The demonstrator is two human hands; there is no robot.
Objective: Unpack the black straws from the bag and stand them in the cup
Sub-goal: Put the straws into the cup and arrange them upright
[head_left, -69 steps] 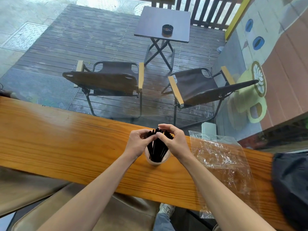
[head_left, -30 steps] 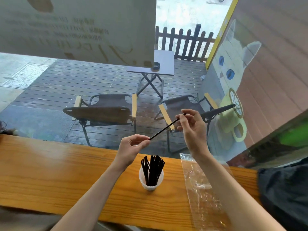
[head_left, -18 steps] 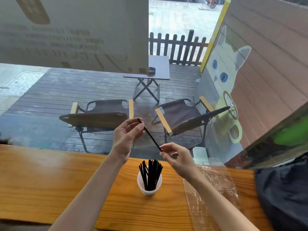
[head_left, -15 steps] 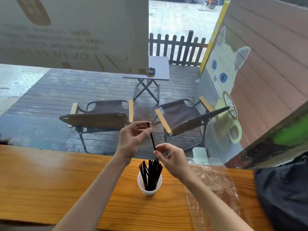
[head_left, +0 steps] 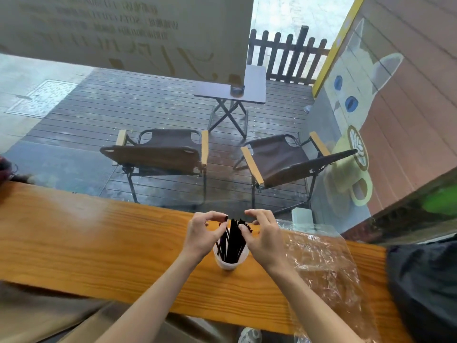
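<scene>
A small white cup [head_left: 230, 260] stands on the wooden counter [head_left: 103, 243], holding a bunch of black straws [head_left: 232, 241] upright. My left hand [head_left: 201, 235] curls round the straw tops from the left, its index fingertip and thumb at one straw's tip. From the right, my right hand [head_left: 263, 237] curls round them too, with its thumb against the bunch. The clear plastic bag [head_left: 321, 263] lies flat and crumpled on the counter just right of the cup, and I see no straws in it.
A dark cloth bundle [head_left: 425, 280] sits on the counter's far right, past the bag. A window pane runs right behind the counter's far edge, with folding chairs [head_left: 160, 154] and a small table [head_left: 237, 90] on the deck outside.
The single straw I held up between both hands has gone down into the cup. Both hands have dropped from above the cup to its straw tops.
</scene>
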